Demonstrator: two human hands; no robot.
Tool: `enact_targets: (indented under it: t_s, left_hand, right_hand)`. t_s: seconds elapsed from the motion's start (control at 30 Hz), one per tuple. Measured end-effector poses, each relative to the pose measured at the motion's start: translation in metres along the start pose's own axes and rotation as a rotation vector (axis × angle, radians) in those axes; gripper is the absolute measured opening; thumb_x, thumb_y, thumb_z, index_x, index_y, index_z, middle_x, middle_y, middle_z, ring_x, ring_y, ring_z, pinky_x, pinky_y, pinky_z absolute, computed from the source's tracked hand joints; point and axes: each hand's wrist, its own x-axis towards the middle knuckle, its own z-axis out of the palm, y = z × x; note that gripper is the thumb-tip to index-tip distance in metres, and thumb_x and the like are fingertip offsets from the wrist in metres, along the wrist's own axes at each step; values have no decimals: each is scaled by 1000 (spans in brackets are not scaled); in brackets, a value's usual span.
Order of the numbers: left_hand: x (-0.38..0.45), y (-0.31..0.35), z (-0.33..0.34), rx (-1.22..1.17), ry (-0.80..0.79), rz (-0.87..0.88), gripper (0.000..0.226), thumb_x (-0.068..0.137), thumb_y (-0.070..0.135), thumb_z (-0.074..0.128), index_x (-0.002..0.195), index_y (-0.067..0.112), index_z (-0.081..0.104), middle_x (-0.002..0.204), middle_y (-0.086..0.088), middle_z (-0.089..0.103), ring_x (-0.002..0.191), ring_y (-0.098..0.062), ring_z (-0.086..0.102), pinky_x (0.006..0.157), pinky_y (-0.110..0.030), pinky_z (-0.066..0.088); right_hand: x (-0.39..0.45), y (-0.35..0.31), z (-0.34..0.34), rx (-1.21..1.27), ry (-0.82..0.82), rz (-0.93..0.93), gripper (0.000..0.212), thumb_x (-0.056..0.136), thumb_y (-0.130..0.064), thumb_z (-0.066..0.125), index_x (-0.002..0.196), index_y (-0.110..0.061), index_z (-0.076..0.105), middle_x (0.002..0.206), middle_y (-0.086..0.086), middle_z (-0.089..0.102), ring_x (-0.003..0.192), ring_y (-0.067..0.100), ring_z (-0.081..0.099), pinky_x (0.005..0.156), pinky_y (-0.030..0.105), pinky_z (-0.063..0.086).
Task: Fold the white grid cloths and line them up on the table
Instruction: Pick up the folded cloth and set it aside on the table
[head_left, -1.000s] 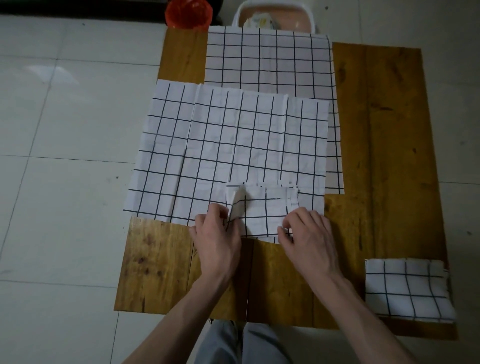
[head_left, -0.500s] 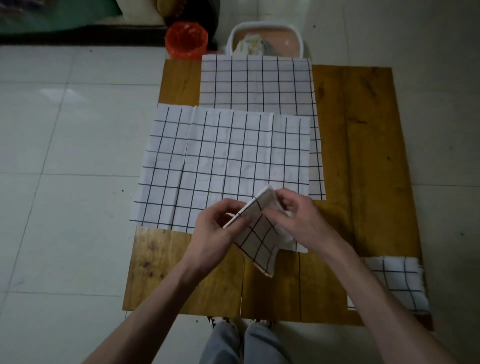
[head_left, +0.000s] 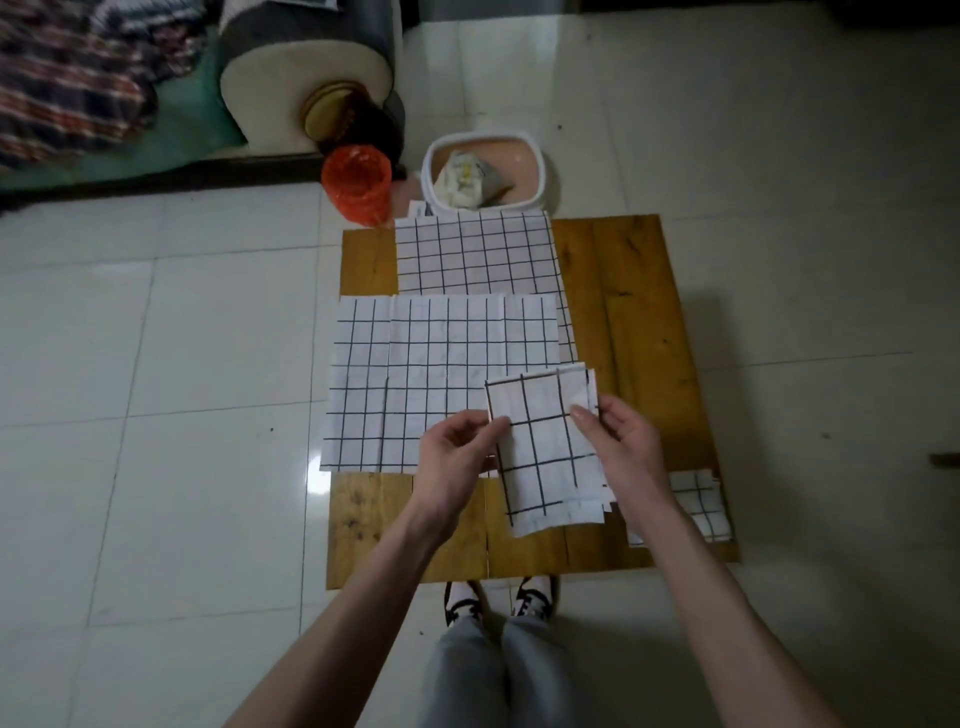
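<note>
The cloths (head_left: 452, 374) are thin, matt, creased fabric — the bench (head_left: 639, 332) is knotty, stained wood with a dull sheen. The floor (head_left: 156, 467) is glossy tile — smooth.

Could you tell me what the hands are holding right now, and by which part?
Both hold the folded cloth above the table: the left hand pinches its left edge, the right hand its right edge, both near the top.

Count, head view:
- white grid cloths: 4 — 2 unfolded flat, far cloth (head_left: 475, 254), near cloth (head_left: 441, 374); 1 folded held cloth (head_left: 548, 452) at centre; 1 folded cloth (head_left: 698, 506) at lower right
- wooden table (head_left: 644, 322): 1
- hands: 2
- red bin (head_left: 357, 183): 1
- white basin (head_left: 485, 174): 1
- shoes: 2
</note>
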Motion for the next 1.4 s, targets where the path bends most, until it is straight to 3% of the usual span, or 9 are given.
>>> enact_targets:
  t_s: [0.07, 0.13, 0.3, 0.4, 0.6, 0.87, 1.1, 1.27, 1.4]
  left_hand:
    - [-11, 18, 5, 11, -5, 24, 22, 97, 25, 69, 100, 4, 73, 100, -15, 73, 93, -26, 71, 87, -42, 61]
    - [-19, 35, 10, 2, -37, 57, 19, 96, 26, 70, 99, 8, 75, 97, -11, 74, 91, -22, 69, 85, -41, 61]
    - [-38, 61, 27, 164, -217, 135, 21, 96, 30, 70, 95, 9, 74, 90, -11, 72, 85, -18, 67, 77, -33, 59]
    - [-51, 63, 43, 206, -289, 164, 19, 98, 22, 68, 94, 5, 71, 84, -7, 73, 81, -19, 70, 76, -33, 62]
    - [-85, 58, 95, 257, -318, 209, 15, 100, 20, 64, 104, 7, 71, 98, -2, 77, 93, -16, 75, 78, -29, 61]
    - [-127, 24, 186, 306, -327, 194, 15, 100, 20, 65, 100, 7, 71, 99, -1, 77, 93, -17, 75, 76, -30, 62]
    - [-171, -6, 291, 294, -223, 283, 16, 99, 26, 65, 99, 11, 73, 95, -1, 76, 89, -20, 74, 76, -38, 64]
    - [-183, -15, 358, 272, -174, 326, 17, 98, 31, 68, 96, 16, 73, 91, -7, 73, 91, -32, 69, 81, -49, 60]
    - [-189, -14, 398, 258, -190, 364, 16, 98, 28, 68, 98, 13, 73, 91, -6, 74, 90, -32, 70, 76, -42, 61]
  right_hand:
    - [-18, -16, -6, -29, -3, 4, 19, 98, -40, 67, 113, -29, 70, 115, 2, 74, 113, 22, 67, 101, 39, 55]
    - [-37, -32, -13, -54, 1, -11, 15, 101, -38, 63, 106, -28, 72, 108, 3, 76, 109, 26, 69, 95, 43, 59]
    - [-74, -53, -36, -14, 123, -71, 19, 102, -38, 63, 107, -22, 74, 102, 13, 75, 101, 42, 69, 89, 63, 57]
    - [-88, -55, -55, -1, 205, -108, 34, 97, -51, 64, 104, -19, 71, 104, 25, 70, 101, 52, 64, 84, 71, 54]
    - [-125, -41, -111, -9, 286, -64, 13, 98, -34, 69, 104, -23, 75, 100, -5, 78, 94, 15, 75, 89, 48, 62]
    - [-165, -22, -212, 42, 388, -89, 11, 99, -26, 68, 95, -18, 75, 91, -11, 79, 84, 9, 75, 68, 19, 57]
    - [-184, -6, -319, -13, 345, -118, 10, 96, -30, 73, 97, -21, 75, 92, -11, 78, 87, 6, 73, 81, 31, 60]
    - [-185, -5, -382, -32, 340, -145, 13, 98, -30, 70, 97, -18, 74, 90, -6, 77, 83, 5, 72, 79, 32, 59]
    - [-183, -7, -421, -21, 342, -153, 14, 99, -31, 68, 97, -17, 73, 92, -3, 76, 88, 13, 72, 80, 31, 59]
